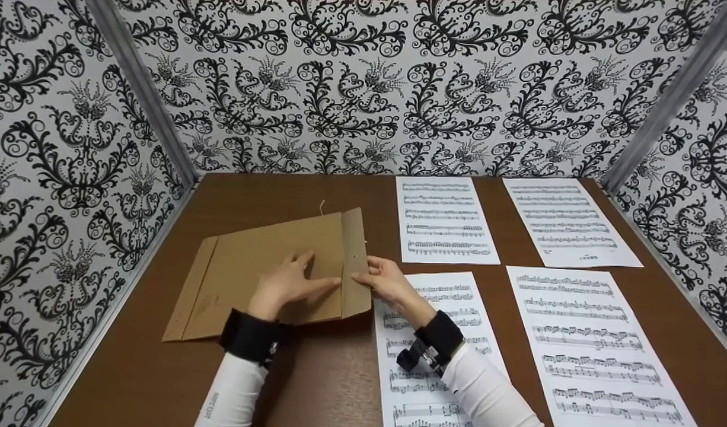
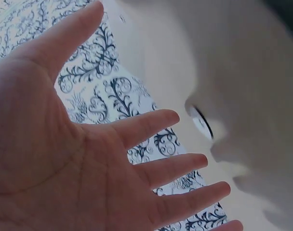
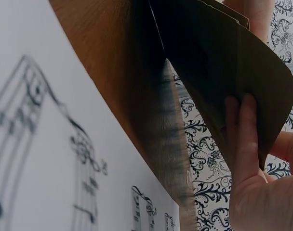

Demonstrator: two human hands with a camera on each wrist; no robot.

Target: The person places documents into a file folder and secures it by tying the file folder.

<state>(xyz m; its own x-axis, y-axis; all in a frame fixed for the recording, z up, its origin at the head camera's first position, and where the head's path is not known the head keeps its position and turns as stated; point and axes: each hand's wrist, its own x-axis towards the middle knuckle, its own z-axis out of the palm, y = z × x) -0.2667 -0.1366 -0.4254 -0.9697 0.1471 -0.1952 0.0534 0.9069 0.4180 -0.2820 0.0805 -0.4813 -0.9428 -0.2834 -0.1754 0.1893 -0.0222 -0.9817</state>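
Note:
A brown cardboard envelope (image 1: 245, 255) lies slanted on the table, its flap (image 1: 353, 237) folded out to the right. My left hand (image 1: 289, 281) rests on the envelope's face, thumb stretched toward the flap's crease. In the left wrist view the fingers of the left hand (image 2: 103, 159) are straight and spread, with a small round white disc (image 2: 202, 122) just beyond them. My right hand (image 1: 393, 286) pinches the flap's outer edge, thumb on top and fingers beneath. Those fingers (image 3: 247, 139) lie against the underside of the cardboard in the right wrist view.
Several printed music sheets lie on the right of the brown table (image 1: 340, 373): two at the back (image 1: 446, 219), (image 1: 571, 222) and two in front (image 1: 434, 379), (image 1: 600, 350). A short string (image 1: 322, 206) sticks out behind the envelope. Patterned walls (image 1: 363, 89) enclose the table.

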